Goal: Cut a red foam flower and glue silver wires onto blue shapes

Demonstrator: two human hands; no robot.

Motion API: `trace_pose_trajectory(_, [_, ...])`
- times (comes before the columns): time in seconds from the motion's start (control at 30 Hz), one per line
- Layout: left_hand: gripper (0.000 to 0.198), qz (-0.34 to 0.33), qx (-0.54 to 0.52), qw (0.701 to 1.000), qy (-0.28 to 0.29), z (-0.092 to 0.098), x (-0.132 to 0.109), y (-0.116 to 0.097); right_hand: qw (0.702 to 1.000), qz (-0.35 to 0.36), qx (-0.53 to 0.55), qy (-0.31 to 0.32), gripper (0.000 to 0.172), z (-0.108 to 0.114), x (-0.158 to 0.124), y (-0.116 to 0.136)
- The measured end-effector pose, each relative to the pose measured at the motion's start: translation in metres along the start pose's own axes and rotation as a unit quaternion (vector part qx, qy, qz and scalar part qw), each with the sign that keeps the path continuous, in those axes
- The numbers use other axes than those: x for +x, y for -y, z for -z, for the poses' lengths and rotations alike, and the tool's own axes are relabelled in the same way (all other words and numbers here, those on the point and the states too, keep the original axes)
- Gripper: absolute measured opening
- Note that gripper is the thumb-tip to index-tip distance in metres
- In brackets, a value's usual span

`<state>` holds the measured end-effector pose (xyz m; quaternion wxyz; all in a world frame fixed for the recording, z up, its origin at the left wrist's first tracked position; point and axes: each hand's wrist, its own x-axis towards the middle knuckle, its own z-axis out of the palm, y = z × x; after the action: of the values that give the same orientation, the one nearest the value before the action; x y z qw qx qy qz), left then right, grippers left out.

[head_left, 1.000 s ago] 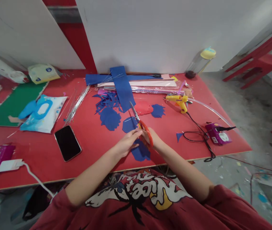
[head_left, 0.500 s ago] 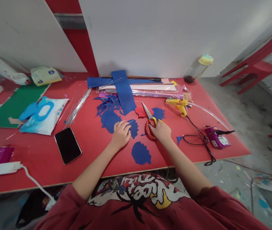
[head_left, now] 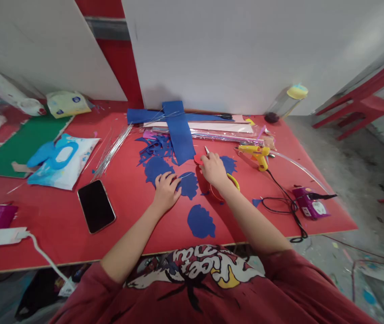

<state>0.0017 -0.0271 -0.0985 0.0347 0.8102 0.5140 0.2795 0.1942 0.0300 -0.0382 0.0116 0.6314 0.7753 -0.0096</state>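
My left hand (head_left: 165, 189) rests on the red table (head_left: 127, 211) with bent fingers pressing the left edge of a blue scalloped cut-out (head_left: 190, 185). A thin silver wire shows at its fingertips. My right hand (head_left: 214, 168) lies over the scissors (head_left: 234, 181). Their red and yellow handles sit under my wrist and the blade tip pokes out past my curled fingers. These fingers reach a red cut-out (head_left: 198, 158). Another blue cut-out (head_left: 201, 221) lies near the table's front edge.
Blue strips (head_left: 178, 130) and blue scraps lie behind my hands. A yellow glue gun (head_left: 255, 153) with a black cord is to the right, beside a purple box (head_left: 309, 203). A phone (head_left: 96, 206), silver wires (head_left: 112, 150) and a wipes pack (head_left: 61, 161) lie on the left.
My right hand slid forward along the scissors toward the red cut-out, leaving the handles under my wrist. My left hand stayed on the blue cut-out.
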Motion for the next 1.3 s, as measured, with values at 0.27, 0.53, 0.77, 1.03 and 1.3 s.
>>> trace_pose_trajectory(0.27, [0.018, 0.003, 0.026, 1.0, -0.006, 0.002, 0.001, 0.006, 0.999, 0.049, 0.007, -0.003, 0.029, -0.034, 0.03, 0.01])
trace_pose_trajectory(0.53, [0.014, 0.031, 0.027, 0.999, -0.009, 0.007, 0.002, 0.006, 0.997, 0.055, 0.037, -0.042, 0.026, -0.036, 0.009, 0.022])
trace_pose_trajectory(0.77, [0.012, 0.077, 0.013, 0.997, 0.003, 0.007, 0.002, 0.007, 0.994, 0.08, 0.064, -0.04, 0.024, -0.034, -0.024, 0.038])
trace_pose_trajectory(1.03, [0.029, 0.089, 0.022, 0.995, 0.037, 0.007, 0.002, 0.006, 0.993, 0.085, 0.076, -0.026, 0.023, -0.039, -0.031, 0.037])
trace_pose_trajectory(1.3, [0.033, 0.076, 0.037, 0.993, 0.079, 0.01, 0.003, 0.002, 0.993, 0.084, 0.087, -0.013, 0.023, -0.038, -0.03, 0.039])
